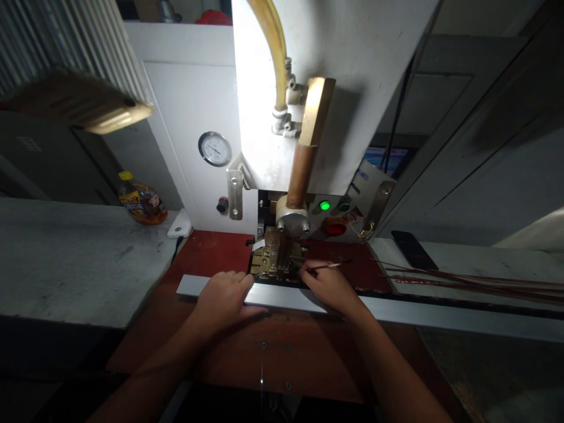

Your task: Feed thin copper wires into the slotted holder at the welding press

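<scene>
A workshop: welding machine (304,147), pressure gauge (214,148), copper rods (462,279) on a worn bench (79,258).

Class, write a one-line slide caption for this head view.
Right hand feeds a thin rod into the machine's brass fixture; left hand rests beside it.
</scene>
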`<state>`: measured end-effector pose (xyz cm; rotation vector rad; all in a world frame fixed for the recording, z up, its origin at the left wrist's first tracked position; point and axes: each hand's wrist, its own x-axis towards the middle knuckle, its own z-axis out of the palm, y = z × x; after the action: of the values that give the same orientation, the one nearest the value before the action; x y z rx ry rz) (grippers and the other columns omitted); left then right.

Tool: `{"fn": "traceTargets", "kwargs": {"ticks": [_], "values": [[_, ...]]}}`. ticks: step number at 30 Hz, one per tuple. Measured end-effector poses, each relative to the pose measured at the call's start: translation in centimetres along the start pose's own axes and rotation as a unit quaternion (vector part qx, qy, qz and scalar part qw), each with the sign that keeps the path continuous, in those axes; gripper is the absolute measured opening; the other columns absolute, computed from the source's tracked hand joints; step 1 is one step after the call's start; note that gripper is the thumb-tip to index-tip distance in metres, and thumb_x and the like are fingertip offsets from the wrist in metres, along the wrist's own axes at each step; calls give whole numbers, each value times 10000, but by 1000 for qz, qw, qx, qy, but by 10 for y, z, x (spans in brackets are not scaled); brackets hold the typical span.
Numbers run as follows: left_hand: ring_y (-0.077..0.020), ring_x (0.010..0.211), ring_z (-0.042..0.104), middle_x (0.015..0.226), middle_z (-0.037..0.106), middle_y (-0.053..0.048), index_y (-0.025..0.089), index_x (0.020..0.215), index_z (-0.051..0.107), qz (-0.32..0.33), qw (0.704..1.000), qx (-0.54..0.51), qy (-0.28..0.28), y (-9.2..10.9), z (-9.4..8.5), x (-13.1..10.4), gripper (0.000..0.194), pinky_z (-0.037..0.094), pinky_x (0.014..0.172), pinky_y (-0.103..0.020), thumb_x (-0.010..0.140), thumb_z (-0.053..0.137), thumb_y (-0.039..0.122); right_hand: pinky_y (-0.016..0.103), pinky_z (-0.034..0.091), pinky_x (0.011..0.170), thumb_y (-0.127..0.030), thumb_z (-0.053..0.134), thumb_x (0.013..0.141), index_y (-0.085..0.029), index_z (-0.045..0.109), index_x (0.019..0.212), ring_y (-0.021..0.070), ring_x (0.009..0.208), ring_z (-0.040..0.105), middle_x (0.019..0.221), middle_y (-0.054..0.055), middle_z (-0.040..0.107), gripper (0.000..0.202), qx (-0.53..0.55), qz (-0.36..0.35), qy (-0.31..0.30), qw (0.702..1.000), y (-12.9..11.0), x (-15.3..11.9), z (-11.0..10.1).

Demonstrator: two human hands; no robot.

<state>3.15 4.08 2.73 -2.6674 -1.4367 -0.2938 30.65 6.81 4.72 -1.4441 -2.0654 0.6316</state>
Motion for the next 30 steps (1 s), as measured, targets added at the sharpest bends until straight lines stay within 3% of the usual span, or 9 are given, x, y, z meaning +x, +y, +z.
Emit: {"fn": "traceTargets", "kwargs": {"ticks": [30], "values": [[-288,806,655,853,689,-69,214,871,593,-1,1000,-4,-6,0,-1,0,621,409,695,-395,856,484,826,296,407,704,-355,463,913,-243,589,693,210,755,639,740,32,686,277,0,-4,-10,1000,-3,-1,-3]]}}
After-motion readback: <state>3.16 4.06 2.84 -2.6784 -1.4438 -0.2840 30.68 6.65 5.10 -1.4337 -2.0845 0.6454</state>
